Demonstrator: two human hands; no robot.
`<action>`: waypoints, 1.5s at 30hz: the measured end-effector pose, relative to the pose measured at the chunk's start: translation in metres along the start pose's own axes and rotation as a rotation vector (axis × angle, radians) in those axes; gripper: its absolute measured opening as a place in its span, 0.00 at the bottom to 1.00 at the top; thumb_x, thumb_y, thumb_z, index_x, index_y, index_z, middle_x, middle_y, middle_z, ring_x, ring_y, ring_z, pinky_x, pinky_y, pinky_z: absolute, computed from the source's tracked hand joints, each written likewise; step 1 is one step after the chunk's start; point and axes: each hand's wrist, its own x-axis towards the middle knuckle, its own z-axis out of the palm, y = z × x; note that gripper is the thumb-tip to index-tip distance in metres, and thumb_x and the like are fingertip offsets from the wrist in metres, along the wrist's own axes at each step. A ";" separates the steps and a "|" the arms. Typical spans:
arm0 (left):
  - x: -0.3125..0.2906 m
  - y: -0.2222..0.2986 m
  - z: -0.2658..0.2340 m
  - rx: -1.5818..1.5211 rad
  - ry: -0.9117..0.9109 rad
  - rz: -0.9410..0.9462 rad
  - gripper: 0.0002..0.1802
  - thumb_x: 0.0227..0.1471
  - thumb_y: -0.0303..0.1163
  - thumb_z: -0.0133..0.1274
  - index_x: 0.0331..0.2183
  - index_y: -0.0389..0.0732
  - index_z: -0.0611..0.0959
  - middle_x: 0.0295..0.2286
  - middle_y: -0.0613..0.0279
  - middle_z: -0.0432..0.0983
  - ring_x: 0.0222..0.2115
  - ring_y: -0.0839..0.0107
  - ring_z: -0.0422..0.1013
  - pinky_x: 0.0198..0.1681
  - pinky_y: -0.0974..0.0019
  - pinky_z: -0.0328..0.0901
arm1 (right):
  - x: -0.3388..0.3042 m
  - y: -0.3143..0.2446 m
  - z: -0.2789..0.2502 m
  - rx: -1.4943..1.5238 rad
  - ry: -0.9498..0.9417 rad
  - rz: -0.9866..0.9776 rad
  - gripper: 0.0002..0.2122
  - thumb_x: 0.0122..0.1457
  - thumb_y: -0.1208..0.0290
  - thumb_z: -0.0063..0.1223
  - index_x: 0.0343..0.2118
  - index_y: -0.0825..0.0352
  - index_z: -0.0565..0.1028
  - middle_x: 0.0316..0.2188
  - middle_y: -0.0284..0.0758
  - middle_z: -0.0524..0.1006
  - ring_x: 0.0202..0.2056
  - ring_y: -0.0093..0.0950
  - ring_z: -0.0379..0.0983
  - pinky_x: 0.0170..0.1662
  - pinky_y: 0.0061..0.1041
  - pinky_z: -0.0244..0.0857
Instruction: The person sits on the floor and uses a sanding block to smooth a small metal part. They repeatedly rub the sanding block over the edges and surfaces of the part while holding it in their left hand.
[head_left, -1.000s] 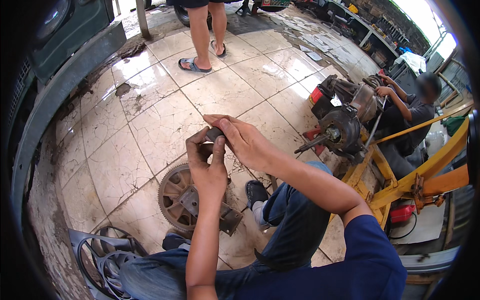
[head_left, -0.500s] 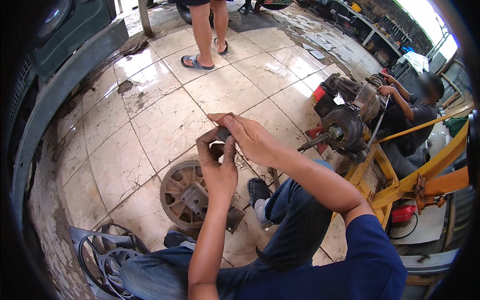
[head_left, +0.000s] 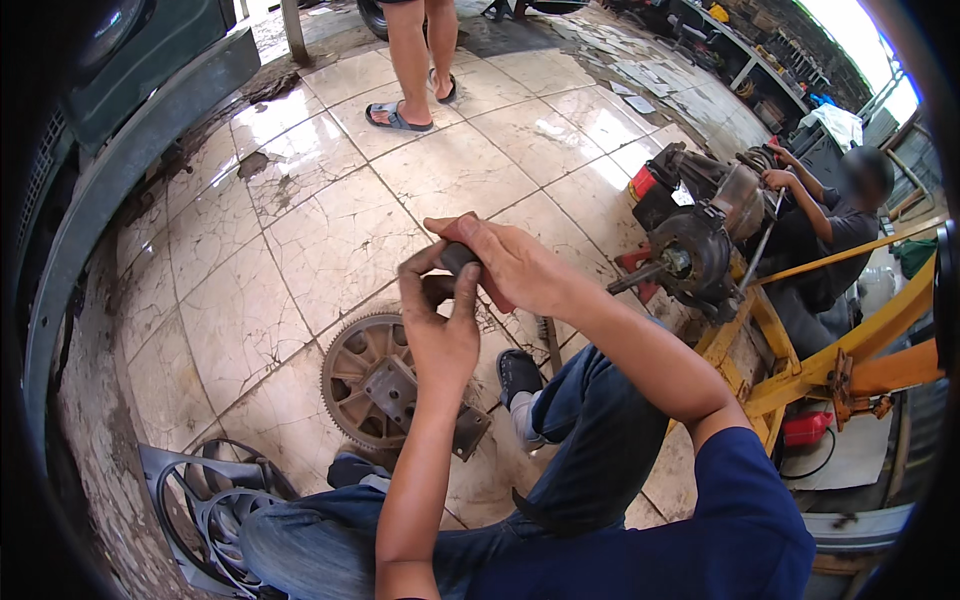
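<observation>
Both of my hands meet over the tiled floor around a dark, short cylindrical part (head_left: 458,258). My left hand (head_left: 438,318) is closed round it, thumb and fingers curled, with the palm smudged dark. From the right, my right hand (head_left: 515,268) lies over the part, its fingers bent across the top. A reddish-brown flat piece (head_left: 496,293), like a folded sheet, shows beneath the right palm; its kind is not plain. Below the left hand a rusty toothed wheel (head_left: 345,385) lies flat, with a metal plate (head_left: 392,390) with holes on it.
By my shoe stands a slim dark tool (head_left: 550,345). Fan shrouds (head_left: 225,500) lie at lower left. To the right are a yellow steel frame (head_left: 770,345), a greasy axle assembly (head_left: 690,240) and a co-worker (head_left: 840,215). A person in sandals (head_left: 400,115) stands ahead.
My right hand has shifted slightly over the part, its fingers tilting, so more of the dark cylinder and the reddish-brown piece show. My left hand stays nearly in place.
</observation>
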 end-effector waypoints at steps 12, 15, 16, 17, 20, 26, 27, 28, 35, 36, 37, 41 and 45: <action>0.002 0.009 0.002 0.019 0.026 -0.014 0.18 0.55 0.26 0.55 0.46 0.36 0.70 0.27 0.63 0.74 0.28 0.79 0.69 0.35 0.73 0.64 | -0.002 -0.001 0.003 -0.011 0.053 -0.079 0.27 0.69 0.51 0.24 0.57 0.69 0.67 0.25 0.31 0.70 0.24 0.19 0.62 0.28 0.20 0.58; -0.003 0.009 0.003 0.000 -0.015 0.063 0.18 0.54 0.25 0.55 0.46 0.36 0.71 0.27 0.64 0.73 0.28 0.79 0.68 0.35 0.73 0.64 | -0.002 -0.010 -0.001 0.039 0.027 0.060 0.25 0.70 0.56 0.27 0.54 0.73 0.69 0.42 0.42 0.76 0.43 0.27 0.71 0.49 0.25 0.63; -0.006 0.012 0.004 0.065 -0.024 0.068 0.18 0.54 0.25 0.55 0.46 0.36 0.70 0.28 0.63 0.73 0.29 0.79 0.68 0.36 0.73 0.64 | -0.002 -0.011 0.000 0.036 0.025 0.063 0.25 0.70 0.56 0.27 0.55 0.72 0.69 0.40 0.41 0.76 0.41 0.26 0.69 0.46 0.24 0.62; -0.005 0.011 0.001 0.072 0.004 0.089 0.18 0.54 0.25 0.56 0.46 0.37 0.70 0.29 0.63 0.73 0.29 0.79 0.68 0.36 0.73 0.64 | -0.001 -0.011 0.001 0.034 0.021 0.063 0.25 0.70 0.56 0.27 0.55 0.72 0.68 0.38 0.41 0.75 0.39 0.26 0.68 0.44 0.24 0.60; 0.003 0.016 -0.003 0.089 0.073 0.048 0.19 0.54 0.25 0.57 0.46 0.37 0.70 0.31 0.62 0.73 0.30 0.79 0.69 0.37 0.72 0.64 | -0.001 -0.001 0.006 -0.025 0.068 -0.093 0.25 0.70 0.55 0.26 0.56 0.69 0.68 0.28 0.32 0.73 0.25 0.17 0.63 0.27 0.19 0.57; -0.002 0.009 0.001 0.166 0.036 0.132 0.19 0.53 0.26 0.57 0.46 0.36 0.71 0.31 0.62 0.73 0.30 0.78 0.69 0.36 0.73 0.65 | 0.002 0.006 0.004 -0.025 0.093 -0.128 0.25 0.70 0.54 0.28 0.55 0.69 0.69 0.29 0.31 0.76 0.21 0.16 0.63 0.23 0.19 0.59; 0.001 0.009 -0.004 0.173 0.053 0.120 0.19 0.53 0.25 0.57 0.46 0.36 0.71 0.31 0.63 0.73 0.30 0.78 0.69 0.36 0.73 0.65 | -0.001 0.001 0.007 -0.062 0.093 -0.136 0.25 0.70 0.54 0.28 0.55 0.69 0.69 0.29 0.31 0.76 0.21 0.16 0.64 0.23 0.19 0.60; 0.005 0.008 -0.007 0.181 0.069 0.107 0.19 0.53 0.25 0.57 0.46 0.36 0.71 0.31 0.63 0.73 0.30 0.78 0.69 0.36 0.72 0.65 | -0.001 0.002 0.008 -0.087 0.095 -0.151 0.24 0.70 0.54 0.28 0.54 0.69 0.69 0.29 0.32 0.76 0.21 0.16 0.64 0.23 0.19 0.61; 0.000 0.003 0.001 0.221 0.061 0.164 0.20 0.52 0.24 0.58 0.46 0.36 0.71 0.34 0.60 0.73 0.31 0.76 0.69 0.37 0.72 0.65 | 0.007 0.014 0.000 -0.138 0.113 -0.168 0.22 0.69 0.58 0.30 0.50 0.71 0.72 0.30 0.36 0.77 0.23 0.18 0.68 0.28 0.20 0.64; 0.003 0.003 -0.002 0.257 0.059 0.189 0.20 0.52 0.24 0.58 0.46 0.36 0.72 0.34 0.60 0.73 0.32 0.76 0.69 0.36 0.72 0.65 | 0.006 0.012 0.002 -0.172 0.114 -0.177 0.22 0.69 0.58 0.31 0.50 0.71 0.72 0.31 0.36 0.77 0.24 0.18 0.68 0.29 0.21 0.65; 0.006 0.002 -0.005 0.199 0.077 0.133 0.20 0.52 0.24 0.58 0.47 0.37 0.72 0.35 0.60 0.74 0.32 0.76 0.69 0.36 0.71 0.65 | 0.005 0.010 0.004 -0.206 0.115 -0.186 0.22 0.69 0.58 0.31 0.50 0.71 0.72 0.32 0.37 0.78 0.25 0.19 0.68 0.30 0.21 0.65; 0.004 -0.003 -0.004 0.151 0.020 0.096 0.20 0.51 0.23 0.58 0.46 0.36 0.72 0.40 0.59 0.72 0.34 0.74 0.71 0.39 0.69 0.67 | 0.008 0.013 -0.002 -0.254 0.125 -0.198 0.21 0.69 0.60 0.31 0.49 0.72 0.72 0.34 0.40 0.78 0.32 0.24 0.71 0.39 0.25 0.66; 0.007 -0.009 -0.004 0.243 -0.010 0.225 0.21 0.50 0.21 0.57 0.46 0.35 0.71 0.42 0.56 0.70 0.36 0.72 0.71 0.41 0.68 0.68 | 0.008 0.009 -0.001 -0.252 0.098 -0.160 0.21 0.69 0.61 0.31 0.49 0.74 0.72 0.37 0.42 0.78 0.37 0.27 0.73 0.44 0.26 0.66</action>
